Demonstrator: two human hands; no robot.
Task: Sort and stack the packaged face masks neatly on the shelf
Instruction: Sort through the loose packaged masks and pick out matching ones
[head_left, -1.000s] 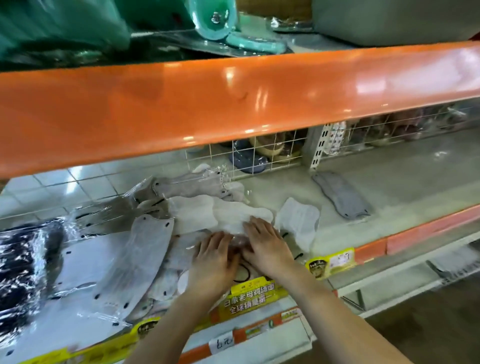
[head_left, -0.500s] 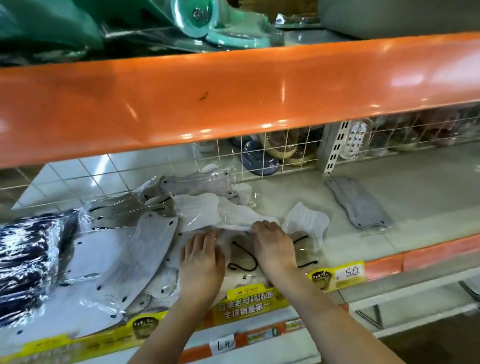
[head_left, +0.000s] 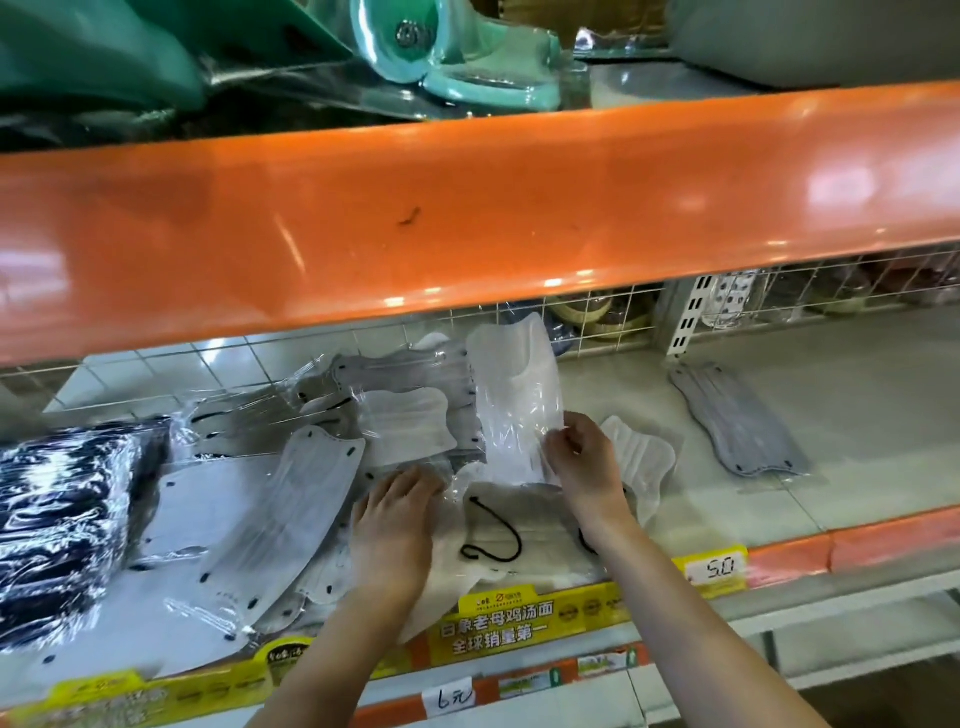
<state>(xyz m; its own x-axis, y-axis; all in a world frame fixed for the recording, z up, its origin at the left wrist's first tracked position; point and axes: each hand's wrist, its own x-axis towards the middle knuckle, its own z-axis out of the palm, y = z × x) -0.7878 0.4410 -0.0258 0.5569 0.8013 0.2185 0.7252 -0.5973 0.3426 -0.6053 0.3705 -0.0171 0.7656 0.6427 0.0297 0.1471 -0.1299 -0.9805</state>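
Above pile, white clear-wrapped mask (head_left: 511, 400)

Two hands (head_left: 395, 525), one grey mask pack (head_left: 740, 422).

A white packaged mask (head_left: 511, 395) stands upright, pinched by the right hand (head_left: 584, 462). Loose white and grey packets (head_left: 291, 499) lie jumbled around the left hand (head_left: 397, 525).

L hand (head_left: 397, 525) flat, palm down, fingers straight; R hand (head_left: 582, 462) raised, fingers pinching.
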